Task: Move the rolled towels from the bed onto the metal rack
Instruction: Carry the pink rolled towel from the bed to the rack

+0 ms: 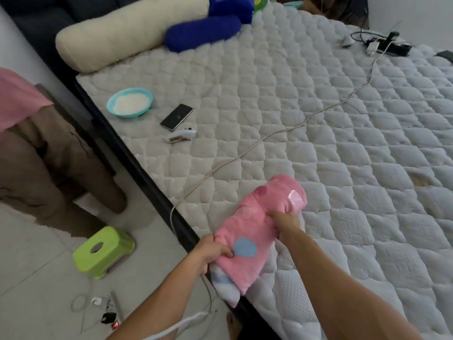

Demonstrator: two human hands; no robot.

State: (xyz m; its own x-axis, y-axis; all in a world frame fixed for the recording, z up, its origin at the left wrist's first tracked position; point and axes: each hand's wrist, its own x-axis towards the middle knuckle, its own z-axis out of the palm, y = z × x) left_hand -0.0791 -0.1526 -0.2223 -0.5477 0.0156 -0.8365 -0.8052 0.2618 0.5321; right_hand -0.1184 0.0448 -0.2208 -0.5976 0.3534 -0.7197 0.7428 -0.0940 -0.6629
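Pink cloth of the rolled towel (259,231), with a blue spot and clear tape near its far end, lies over the near edge of the quilted bed (318,119) at about six o'clock, gripped by both hands. Curled fingers of the left hand (214,250) pinch its near end, and the right hand (285,222) clutches its middle. Toward ten o'clock on the mattress sit a teal bowl (130,102) and a dark phone (176,117), with a white cable (269,134) trailing across between them and the towel.

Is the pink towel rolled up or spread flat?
Rolled up: the pink towel forms a thick tube with clear tape across it, gripped by the left hand and right hand.
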